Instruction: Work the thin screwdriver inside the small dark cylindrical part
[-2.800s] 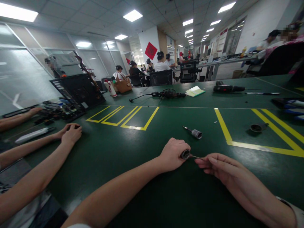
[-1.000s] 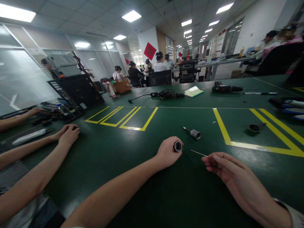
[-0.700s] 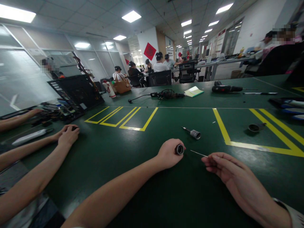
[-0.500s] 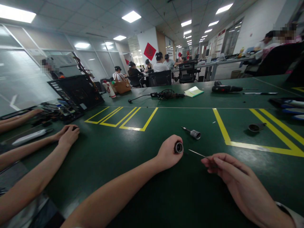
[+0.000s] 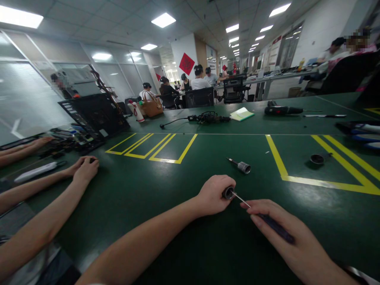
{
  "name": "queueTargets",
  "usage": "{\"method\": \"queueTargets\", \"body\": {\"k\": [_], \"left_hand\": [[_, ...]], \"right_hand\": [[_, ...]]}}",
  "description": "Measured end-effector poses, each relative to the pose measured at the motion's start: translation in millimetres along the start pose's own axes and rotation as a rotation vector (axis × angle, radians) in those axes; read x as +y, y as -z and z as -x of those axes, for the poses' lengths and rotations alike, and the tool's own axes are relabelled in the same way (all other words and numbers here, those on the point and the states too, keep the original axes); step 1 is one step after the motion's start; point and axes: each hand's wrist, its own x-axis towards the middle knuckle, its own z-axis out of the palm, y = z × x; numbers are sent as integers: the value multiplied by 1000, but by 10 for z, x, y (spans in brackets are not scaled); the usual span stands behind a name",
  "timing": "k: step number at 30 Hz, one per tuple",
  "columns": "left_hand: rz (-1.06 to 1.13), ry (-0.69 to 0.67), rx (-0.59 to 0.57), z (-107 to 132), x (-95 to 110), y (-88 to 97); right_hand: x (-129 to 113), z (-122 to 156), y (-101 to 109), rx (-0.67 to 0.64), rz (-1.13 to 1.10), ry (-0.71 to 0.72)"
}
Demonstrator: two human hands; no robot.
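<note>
My left hand (image 5: 214, 194) is closed round a small dark cylindrical part (image 5: 228, 193), whose round open end faces right. In my right hand (image 5: 285, 225) is a thin screwdriver (image 5: 274, 228) with a dark handle, held between thumb and fingers. Its metal shaft points up and left, and the tip reaches the opening of the cylindrical part; how far inside it goes I cannot tell. Just beyond my hands lies a metal piece with a ribbed cup and a pointed shaft (image 5: 240, 165). A dark round cup-like part (image 5: 317, 159) rests farther right, within the yellow tape lines.
A cordless drill (image 5: 283, 110), a pen (image 5: 325, 116), a notepad (image 5: 242, 114) and a tangled black cable (image 5: 208, 117) lie toward the back of the green table (image 5: 133, 198). At left, a co-worker's hands (image 5: 86, 168) rest near a white power strip (image 5: 37, 171) and a black equipment frame (image 5: 95, 118).
The screwdriver's tip has come to the cylindrical part's opening, and my right hand has turned so the handle shows. My left hand has shifted slightly right and down, tilting the part toward the right.
</note>
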Motion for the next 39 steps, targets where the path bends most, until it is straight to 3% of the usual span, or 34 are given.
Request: {"method": "queueTargets", "body": {"k": [3,10,13,18,22,25,27,30,34,39], "left_hand": [[-21,9,-2,8,-4,-11],[-82,-11,-33,16,-18,-18],[-87,-41,-29,17,-11,-6],[-81,-48,-22,17,8,25],[-23,-30,-17,12,-6,28],[17,-11,5,9,-24,18],[18,0,23,7,-30,14],[-20,-1,23,6,-19,17],[-132,-52,-63,2,28,41],[-164,-83,-105,5,55,60]], "right_hand": [[50,25,-18,-27,61,102],[28,4,-29,-75,119,85],[-41,-49,21,-77,5,-58],[-67,-123,89,-125,-353,-464],[-25,-136,85,-82,-702,-592],[-16,-132,74,-62,-819,-619],[-21,-120,64,-30,-778,-601],[-30,-98,51,-27,-530,-519],[-36,-86,60,-86,-282,-452],[-43,-101,97,-111,-511,-535]]}}
